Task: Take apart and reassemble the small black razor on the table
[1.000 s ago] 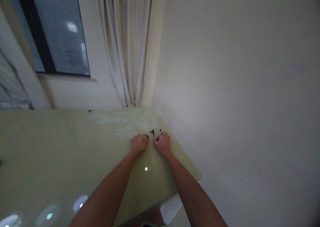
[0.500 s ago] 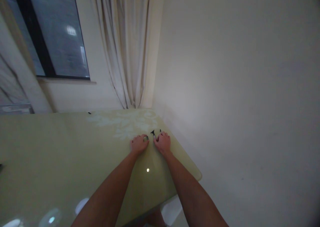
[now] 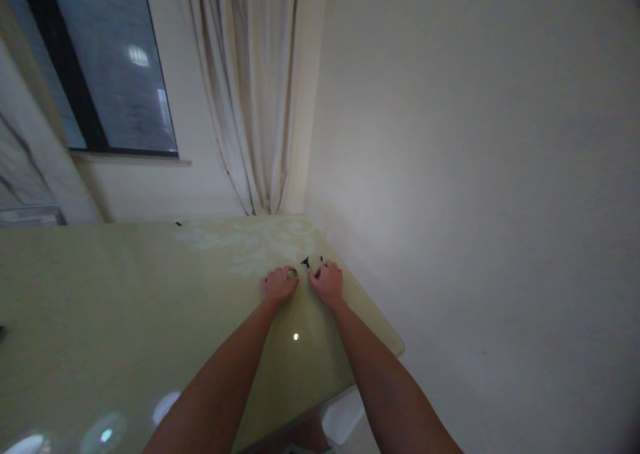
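The T-shaped tool lies near the far right corner of the pale green surface, its black head beyond the thumb of the right hand and pointing toward the curtain. Its short stem runs back to the thumb tip, where the curled fingers have hold of it; how firmly they press is too small to tell. The left hand rests just beside, a narrow gap between the two hands. Its thumb and index finger bend into a small loop, partly open in the middle, with a small dark-green piece held between their tips. A tiny dark object sits just past the right hand's fingers, apart from the tool's head. Another small black item lies well apart, at the surface's far edge.
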Action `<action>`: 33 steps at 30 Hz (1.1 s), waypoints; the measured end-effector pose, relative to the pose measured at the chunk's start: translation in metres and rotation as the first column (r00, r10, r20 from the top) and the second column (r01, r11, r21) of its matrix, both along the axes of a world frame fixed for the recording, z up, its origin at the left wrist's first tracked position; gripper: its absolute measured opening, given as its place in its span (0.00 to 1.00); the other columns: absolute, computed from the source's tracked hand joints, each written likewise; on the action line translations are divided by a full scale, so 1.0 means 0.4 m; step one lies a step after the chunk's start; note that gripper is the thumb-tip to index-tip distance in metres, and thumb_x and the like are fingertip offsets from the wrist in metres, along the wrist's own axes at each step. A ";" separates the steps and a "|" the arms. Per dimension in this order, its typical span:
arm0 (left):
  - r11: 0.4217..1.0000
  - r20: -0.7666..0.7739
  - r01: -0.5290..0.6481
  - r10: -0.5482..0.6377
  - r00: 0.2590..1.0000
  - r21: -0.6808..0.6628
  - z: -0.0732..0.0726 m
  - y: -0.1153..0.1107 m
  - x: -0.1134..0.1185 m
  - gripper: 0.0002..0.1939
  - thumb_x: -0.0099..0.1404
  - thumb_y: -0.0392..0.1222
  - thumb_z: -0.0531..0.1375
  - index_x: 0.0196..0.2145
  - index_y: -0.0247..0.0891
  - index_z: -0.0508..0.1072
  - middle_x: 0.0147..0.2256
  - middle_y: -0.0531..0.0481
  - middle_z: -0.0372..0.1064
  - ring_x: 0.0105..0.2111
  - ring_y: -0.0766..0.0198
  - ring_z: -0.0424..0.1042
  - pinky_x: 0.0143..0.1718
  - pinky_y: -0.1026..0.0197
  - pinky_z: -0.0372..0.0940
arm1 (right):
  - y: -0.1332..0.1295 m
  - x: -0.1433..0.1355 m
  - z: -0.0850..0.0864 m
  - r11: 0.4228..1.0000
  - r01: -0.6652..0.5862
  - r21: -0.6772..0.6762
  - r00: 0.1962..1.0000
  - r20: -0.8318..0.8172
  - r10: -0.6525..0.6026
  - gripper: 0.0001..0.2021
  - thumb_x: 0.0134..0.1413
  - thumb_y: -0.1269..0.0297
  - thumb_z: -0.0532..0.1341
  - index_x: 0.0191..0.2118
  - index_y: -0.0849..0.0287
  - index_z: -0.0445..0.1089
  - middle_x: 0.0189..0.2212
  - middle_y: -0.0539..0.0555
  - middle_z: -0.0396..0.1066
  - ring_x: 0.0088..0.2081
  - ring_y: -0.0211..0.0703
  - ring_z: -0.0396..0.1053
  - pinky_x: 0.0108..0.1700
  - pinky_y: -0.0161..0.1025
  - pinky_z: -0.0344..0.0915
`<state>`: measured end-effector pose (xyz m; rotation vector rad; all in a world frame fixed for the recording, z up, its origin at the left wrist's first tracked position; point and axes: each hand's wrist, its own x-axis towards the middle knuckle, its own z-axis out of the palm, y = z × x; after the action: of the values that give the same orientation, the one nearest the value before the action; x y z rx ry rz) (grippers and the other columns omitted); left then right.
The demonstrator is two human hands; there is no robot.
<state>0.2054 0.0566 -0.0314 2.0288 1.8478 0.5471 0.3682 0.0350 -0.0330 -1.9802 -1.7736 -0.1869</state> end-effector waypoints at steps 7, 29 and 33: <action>0.998 0.056 0.058 -0.057 0.997 -0.004 0.004 0.006 -0.019 0.28 0.66 0.52 0.59 0.62 0.48 0.69 0.51 0.43 0.76 0.56 0.47 0.70 0.58 0.45 0.59 | 0.000 0.007 0.009 0.996 0.089 0.032 0.992 -0.090 -0.086 0.13 0.63 0.54 0.63 0.34 0.58 0.76 0.42 0.62 0.75 0.50 0.54 0.69 0.50 0.43 0.60; 0.950 0.468 0.231 -0.305 0.830 0.210 -0.025 -0.161 -0.216 0.22 0.63 0.55 0.58 0.47 0.38 0.78 0.34 0.47 0.74 0.32 0.58 0.70 0.37 0.57 0.66 | 0.037 0.069 -0.043 0.985 0.161 0.054 0.945 -0.296 -0.139 0.09 0.56 0.74 0.60 0.41 0.61 0.76 0.39 0.60 0.77 0.40 0.48 0.73 0.43 0.38 0.63; 0.952 0.487 0.218 -0.297 0.821 0.213 -0.021 -0.164 -0.216 0.21 0.63 0.55 0.58 0.45 0.39 0.78 0.33 0.48 0.73 0.32 0.59 0.69 0.36 0.58 0.65 | 0.041 0.072 -0.046 0.985 0.154 0.075 0.940 -0.319 -0.122 0.09 0.56 0.75 0.58 0.40 0.62 0.76 0.38 0.61 0.77 0.39 0.48 0.73 0.42 0.38 0.63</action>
<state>0.1189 -0.0091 -0.0400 1.9268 1.2224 1.0540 0.3969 0.0515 -0.0515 -1.9403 -1.4003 -0.0025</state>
